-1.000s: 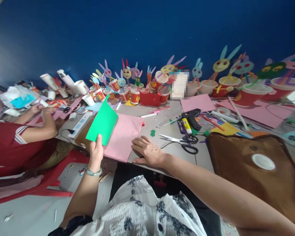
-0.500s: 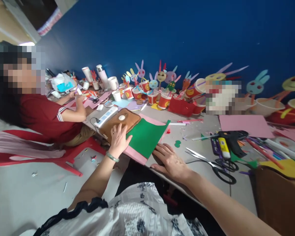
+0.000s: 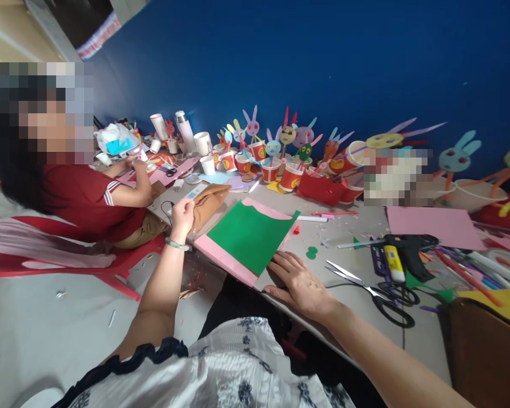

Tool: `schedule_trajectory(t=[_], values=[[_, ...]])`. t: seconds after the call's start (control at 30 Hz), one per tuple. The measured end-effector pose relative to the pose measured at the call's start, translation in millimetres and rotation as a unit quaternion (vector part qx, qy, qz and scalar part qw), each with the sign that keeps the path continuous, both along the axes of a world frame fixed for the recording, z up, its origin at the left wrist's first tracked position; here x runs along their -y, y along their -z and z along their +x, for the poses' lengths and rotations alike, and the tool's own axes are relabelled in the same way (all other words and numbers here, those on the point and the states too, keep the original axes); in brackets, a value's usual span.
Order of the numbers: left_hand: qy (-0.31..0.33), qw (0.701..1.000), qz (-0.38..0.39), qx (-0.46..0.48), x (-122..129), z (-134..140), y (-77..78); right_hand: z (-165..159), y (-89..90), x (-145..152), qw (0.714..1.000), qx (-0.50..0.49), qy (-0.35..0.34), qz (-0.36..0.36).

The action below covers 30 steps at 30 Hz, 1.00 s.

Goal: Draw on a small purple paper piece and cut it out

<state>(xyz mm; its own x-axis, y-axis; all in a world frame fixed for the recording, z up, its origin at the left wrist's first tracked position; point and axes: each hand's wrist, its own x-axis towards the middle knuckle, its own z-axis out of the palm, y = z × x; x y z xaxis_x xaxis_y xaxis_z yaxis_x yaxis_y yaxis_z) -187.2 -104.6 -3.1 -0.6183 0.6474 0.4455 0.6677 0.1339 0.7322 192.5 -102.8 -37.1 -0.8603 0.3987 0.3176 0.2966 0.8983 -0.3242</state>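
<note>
My left hand (image 3: 182,218) is closed on the near left edge of a soft brown bag (image 3: 210,204), which is lifted and folded over at that side. To its right lies a green paper sheet (image 3: 250,235) on top of a pink paper sheet (image 3: 210,249), with pink showing along the borders. My right hand (image 3: 300,280) rests flat on the table by the lower right corner of the papers, fingers stretched out. Scissors (image 3: 372,292) with black handles lie partly open to the right of that hand.
A glue gun (image 3: 414,255) and a yellow glue stick (image 3: 394,263) lie at the right. Paper cups (image 3: 271,170) with rabbit-faced paper figures line the blue wall. A co-worker in a red shirt (image 3: 74,195) sits at the left. A power strip (image 3: 195,191) lies behind the bag.
My left hand has gone from lying spread on the bag to gripping its edge. The bag is now folded up and away from the papers, uncovering their left side. My right hand stays put.
</note>
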Motion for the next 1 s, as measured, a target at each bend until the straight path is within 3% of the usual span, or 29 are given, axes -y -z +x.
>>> schedule_trajectory(t=[0.07,0.13,0.27,0.33,0.43,0.53,0.67,0.73,0.87,0.9,1.0], values=[[-0.012,0.999,0.004,0.036,-2.0,-5.4,5.2,-0.1,-0.1,0.1,1.0,-0.007,-0.003,0.001],[0.013,1.0,-0.008,0.015,-1.5,-2.6,7.2,-0.2,-0.6,0.6,1.0,-0.013,-0.002,-0.003],[0.142,0.984,-0.103,-0.03,4.1,28.1,-4.6,-0.2,-2.2,1.8,1.0,-0.019,0.002,-0.011],[0.225,0.961,-0.156,-0.036,4.9,51.1,-15.4,-0.2,-2.5,2.2,1.0,-0.02,0.004,-0.013],[0.36,0.894,-0.235,-0.126,-5.3,83.3,-28.9,0.0,-2.1,2.6,1.0,-0.021,0.006,-0.014],[0.402,0.853,-0.259,-0.209,-35.7,103.4,-36.4,0.2,-1.7,2.8,1.0,-0.021,0.006,-0.018],[0.382,0.831,-0.294,-0.277,-91.4,120.4,-44.8,0.7,-1.4,2.9,1.0,-0.021,0.006,-0.02],[0.426,0.794,-0.323,-0.29,-112.0,135.5,-48.6,1.0,-1.3,3.0,1.0,-0.019,0.007,-0.022],[0.512,0.717,-0.315,-0.353,-124.9,181.5,-46.0,1.4,-1.8,3.5,0.999,-0.016,0.005,-0.029],[0.519,0.711,-0.304,-0.365,-123.8,192.6,-42.8,1.6,-1.9,3.7,0.999,-0.014,0.006,-0.032],[0.49,0.73,-0.297,-0.372,-119.0,214.9,-30.6,2.2,-2.1,4.3,0.999,-0.008,0.01,-0.037]])
